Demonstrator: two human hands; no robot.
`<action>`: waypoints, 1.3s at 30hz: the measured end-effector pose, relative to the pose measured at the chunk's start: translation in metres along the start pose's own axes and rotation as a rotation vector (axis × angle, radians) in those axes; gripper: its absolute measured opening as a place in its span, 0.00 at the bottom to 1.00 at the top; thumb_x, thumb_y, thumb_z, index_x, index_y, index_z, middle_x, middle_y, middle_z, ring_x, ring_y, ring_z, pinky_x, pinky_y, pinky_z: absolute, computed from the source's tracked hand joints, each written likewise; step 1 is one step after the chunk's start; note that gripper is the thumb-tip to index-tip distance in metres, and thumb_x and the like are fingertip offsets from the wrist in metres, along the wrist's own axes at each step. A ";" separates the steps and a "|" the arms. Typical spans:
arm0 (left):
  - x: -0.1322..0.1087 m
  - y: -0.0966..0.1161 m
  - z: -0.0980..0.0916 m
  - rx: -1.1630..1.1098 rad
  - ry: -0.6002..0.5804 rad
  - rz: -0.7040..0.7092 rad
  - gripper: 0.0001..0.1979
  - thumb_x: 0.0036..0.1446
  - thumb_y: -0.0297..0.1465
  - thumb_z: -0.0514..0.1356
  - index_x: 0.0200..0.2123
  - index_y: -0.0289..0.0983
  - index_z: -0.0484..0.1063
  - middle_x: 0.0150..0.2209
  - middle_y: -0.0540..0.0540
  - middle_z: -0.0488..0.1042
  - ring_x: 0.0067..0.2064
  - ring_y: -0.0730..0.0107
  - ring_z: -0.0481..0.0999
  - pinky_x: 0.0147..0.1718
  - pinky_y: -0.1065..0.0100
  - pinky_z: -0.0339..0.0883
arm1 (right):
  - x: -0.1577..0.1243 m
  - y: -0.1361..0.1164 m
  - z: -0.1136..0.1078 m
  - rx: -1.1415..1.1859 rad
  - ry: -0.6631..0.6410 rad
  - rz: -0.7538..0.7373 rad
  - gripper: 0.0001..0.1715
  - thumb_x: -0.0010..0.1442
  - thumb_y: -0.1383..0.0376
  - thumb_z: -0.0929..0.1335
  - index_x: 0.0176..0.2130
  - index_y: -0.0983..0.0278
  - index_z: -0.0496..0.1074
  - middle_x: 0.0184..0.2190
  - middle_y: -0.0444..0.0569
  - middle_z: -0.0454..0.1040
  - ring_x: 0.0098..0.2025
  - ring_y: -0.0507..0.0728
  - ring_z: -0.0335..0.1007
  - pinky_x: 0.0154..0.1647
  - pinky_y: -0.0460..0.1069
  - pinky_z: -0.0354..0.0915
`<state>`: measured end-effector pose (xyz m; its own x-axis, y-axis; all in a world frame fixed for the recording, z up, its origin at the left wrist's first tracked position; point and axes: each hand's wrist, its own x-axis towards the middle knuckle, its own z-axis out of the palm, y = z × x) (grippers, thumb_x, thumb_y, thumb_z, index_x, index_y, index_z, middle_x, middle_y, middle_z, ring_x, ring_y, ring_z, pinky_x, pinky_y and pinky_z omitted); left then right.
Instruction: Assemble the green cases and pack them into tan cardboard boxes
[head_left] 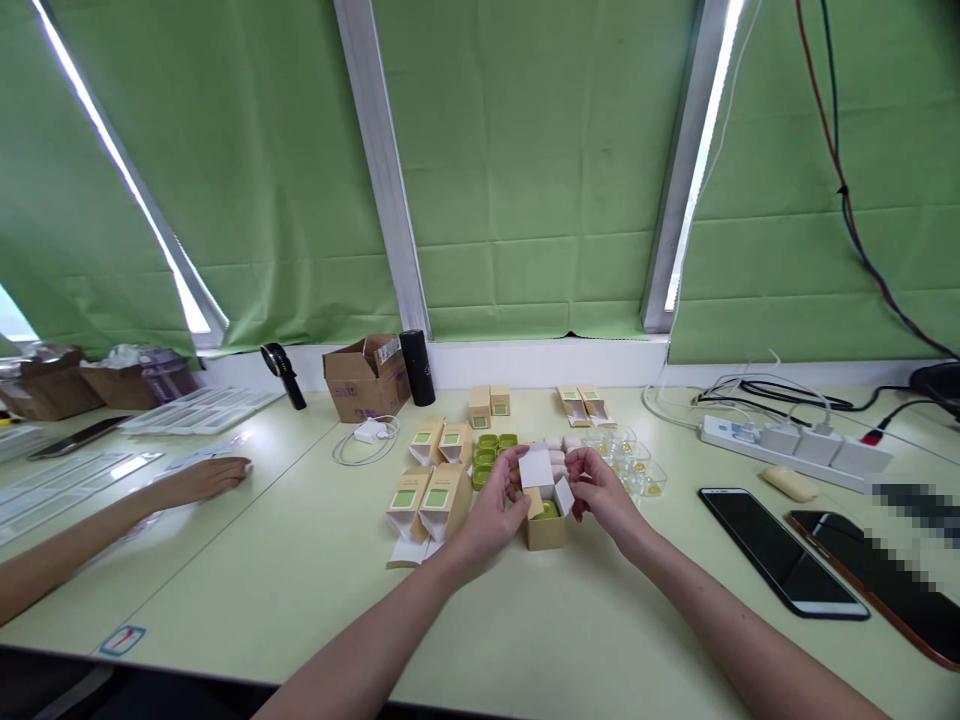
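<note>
A small tan box (546, 534) stands open on the table between my hands, its white-lined flaps raised and a green item (548, 510) inside. My left hand (495, 510) pinches the flaps on the box's left side. On the other side, my right hand (602, 492) has its fingers closed at the right white flap (564, 495). Behind the box are green containers (485, 456), partly hidden by my left hand, and pale pink pieces (556, 458). Clear cups (628, 455) with yellow bits sit beyond my right hand.
Tan boxes (444, 498) stand left of my hands, with more (480, 407) farther back. Two phones (780, 550) and a power strip (795, 448) lie right. Another person's arm (172, 490) rests left. A cardboard box (364, 380) and black cylinder (417, 368) stand near the wall.
</note>
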<state>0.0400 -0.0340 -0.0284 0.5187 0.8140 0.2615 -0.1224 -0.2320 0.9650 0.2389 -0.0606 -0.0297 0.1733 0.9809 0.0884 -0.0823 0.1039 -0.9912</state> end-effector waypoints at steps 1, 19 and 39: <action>0.000 0.000 0.000 -0.001 0.002 -0.004 0.35 0.61 0.26 0.64 0.69 0.43 0.59 0.67 0.38 0.67 0.63 0.54 0.71 0.63 0.54 0.63 | 0.000 -0.001 0.000 0.002 -0.002 0.003 0.22 0.40 0.62 0.67 0.39 0.57 0.65 0.30 0.37 0.60 0.24 0.50 0.63 0.17 0.46 0.63; 0.000 0.003 0.003 0.021 0.044 0.004 0.34 0.58 0.24 0.64 0.66 0.43 0.62 0.66 0.38 0.68 0.59 0.57 0.73 0.60 0.56 0.65 | -0.006 0.000 0.003 -0.007 -0.077 -0.003 0.24 0.44 0.61 0.70 0.43 0.57 0.65 0.33 0.37 0.62 0.25 0.49 0.60 0.18 0.44 0.58; 0.001 0.002 0.002 0.036 0.028 0.006 0.35 0.58 0.25 0.64 0.67 0.42 0.60 0.66 0.37 0.68 0.59 0.55 0.72 0.57 0.58 0.65 | -0.001 0.023 0.004 -0.053 -0.109 -0.052 0.24 0.51 0.57 0.73 0.45 0.56 0.64 0.33 0.37 0.60 0.27 0.50 0.59 0.21 0.44 0.56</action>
<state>0.0424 -0.0349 -0.0263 0.4942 0.8268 0.2687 -0.0953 -0.2557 0.9621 0.2329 -0.0585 -0.0517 0.0682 0.9868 0.1468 -0.0239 0.1488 -0.9886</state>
